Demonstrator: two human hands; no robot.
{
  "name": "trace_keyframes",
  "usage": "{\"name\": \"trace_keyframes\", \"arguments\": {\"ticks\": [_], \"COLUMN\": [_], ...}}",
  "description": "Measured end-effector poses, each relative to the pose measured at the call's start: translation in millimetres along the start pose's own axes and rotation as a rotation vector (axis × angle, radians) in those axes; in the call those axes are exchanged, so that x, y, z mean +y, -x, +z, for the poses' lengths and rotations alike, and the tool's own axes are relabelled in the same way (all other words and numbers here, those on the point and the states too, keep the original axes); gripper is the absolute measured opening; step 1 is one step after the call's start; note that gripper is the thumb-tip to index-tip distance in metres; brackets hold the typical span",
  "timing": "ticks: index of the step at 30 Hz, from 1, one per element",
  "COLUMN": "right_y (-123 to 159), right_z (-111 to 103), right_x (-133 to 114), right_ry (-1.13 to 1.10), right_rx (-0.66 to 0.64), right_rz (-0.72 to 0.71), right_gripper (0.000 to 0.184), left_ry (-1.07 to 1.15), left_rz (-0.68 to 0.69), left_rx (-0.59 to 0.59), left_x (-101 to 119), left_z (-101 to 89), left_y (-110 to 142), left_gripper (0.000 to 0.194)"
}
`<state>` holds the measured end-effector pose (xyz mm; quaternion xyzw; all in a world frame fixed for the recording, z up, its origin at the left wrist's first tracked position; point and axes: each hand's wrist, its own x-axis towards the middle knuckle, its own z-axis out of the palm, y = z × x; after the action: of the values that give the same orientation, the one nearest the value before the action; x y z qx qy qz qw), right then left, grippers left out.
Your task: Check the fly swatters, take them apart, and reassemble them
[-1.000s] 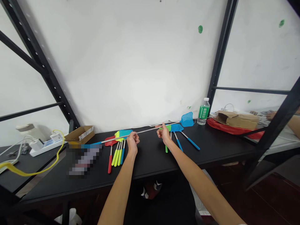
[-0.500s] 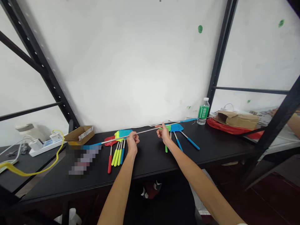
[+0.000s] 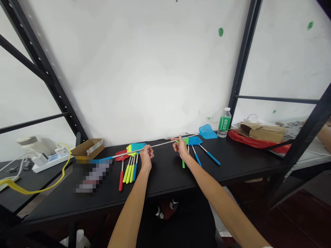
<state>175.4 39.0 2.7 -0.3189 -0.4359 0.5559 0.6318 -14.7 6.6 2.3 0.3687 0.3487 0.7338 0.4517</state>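
A blue fly swatter (image 3: 207, 131) with a long extended metal rod stretches sideways above the table, its mesh head at the right and blue handle at the left. My left hand (image 3: 146, 155) is closed around the rod near its middle. Farther right, my right hand (image 3: 180, 147) pinches the same rod, thumb up. Below my left hand lie a red fly swatter (image 3: 121, 179), several yellow fly swatters (image 3: 128, 172) and a blue one (image 3: 135, 171), side by side. Close to my right hand lie a green fly swatter (image 3: 183, 163) and two blue fly swatters (image 3: 210, 156).
A water bottle (image 3: 224, 123) stands at the back right, by a cardboard box (image 3: 261, 132) on a red bag (image 3: 248, 142). An open cardboard box (image 3: 88, 148), a power strip (image 3: 53, 161) and a yellow cable (image 3: 64, 168) are at left. Black rack posts (image 3: 241, 58) flank the table.
The held fly swatter has turned about its rod, so its mesh head, edge-on before, now shows its flat face. Both hands have stayed nearly in place.
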Motion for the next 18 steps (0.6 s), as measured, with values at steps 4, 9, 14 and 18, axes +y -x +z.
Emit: {"name": "trace_keyframes", "arguments": {"ticks": [4, 9, 14, 18], "right_y": [-2, -2, -3, -5], "right_z": [-1, -2, -2, -5], "right_x": [2, 3, 0, -10], "right_ry": [-0.006, -0.011, -0.079, -0.307], "right_rx": [-0.008, 0.002, 0.061, 0.243], "right_rz": [-0.002, 0.009, -0.032, -0.014], "right_gripper": [0.064, 0.064, 0.057, 0.05], "left_ry": [0.01, 0.02, 0.073, 0.082], "left_rz": [0.01, 0.045, 0.109, 0.17], "left_rx": [0.019, 0.031, 0.141, 0.221], "left_x": [-1, 0, 5, 6], "left_z": [0.8, 0.6, -0.9, -0.2], "left_y": [0, 0, 0, 0], "left_gripper": [0.035, 0.042, 0.046, 0.046]}}
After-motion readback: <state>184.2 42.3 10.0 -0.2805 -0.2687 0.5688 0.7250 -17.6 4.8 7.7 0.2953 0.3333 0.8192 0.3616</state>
